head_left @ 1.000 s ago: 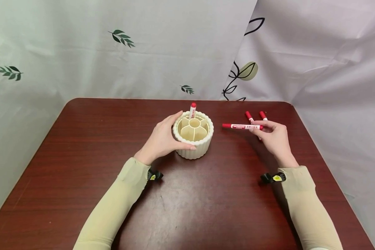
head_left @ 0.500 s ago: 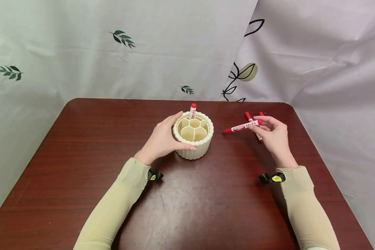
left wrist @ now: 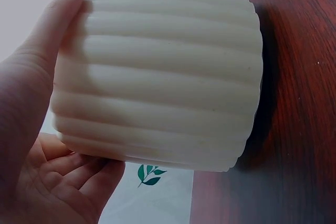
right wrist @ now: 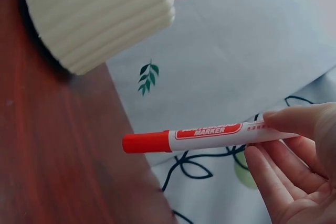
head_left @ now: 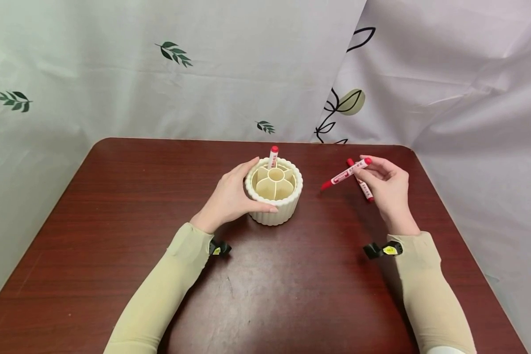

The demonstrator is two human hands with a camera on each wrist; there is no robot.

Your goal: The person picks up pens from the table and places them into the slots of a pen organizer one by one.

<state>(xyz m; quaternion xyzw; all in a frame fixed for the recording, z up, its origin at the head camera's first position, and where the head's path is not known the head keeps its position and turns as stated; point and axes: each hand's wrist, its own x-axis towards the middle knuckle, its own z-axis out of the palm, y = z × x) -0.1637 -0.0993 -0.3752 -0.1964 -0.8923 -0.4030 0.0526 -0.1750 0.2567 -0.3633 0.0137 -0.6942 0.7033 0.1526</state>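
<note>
A cream, ribbed pen holder [head_left: 275, 211] with a scalloped rim and several compartments stands on the table. My left hand [head_left: 230, 194] grips it from the left, thumb across the near side and fingers round the far side, as the left wrist view [left wrist: 52, 124] shows too. One red-capped marker [head_left: 272, 158] stands in a back compartment. To the right, my right hand [head_left: 387, 189] pinches another whiteboard marker [right wrist: 210, 136] near one end between thumb and fingers. This marker slants, its red cap [right wrist: 146, 142] lower and toward the pen holder.
Behind the held marker, a red-and-white marker [head_left: 365, 191] lies on the dark reddish wood table [head_left: 265, 295]. A pale curtain [head_left: 212, 88] with leaf prints hangs past the table's back edge.
My right hand has tilted the marker from nearly level to a slant, cap end down, and shifted slightly away from me. Another lying marker is now hidden behind that hand. My left hand stays put.
</note>
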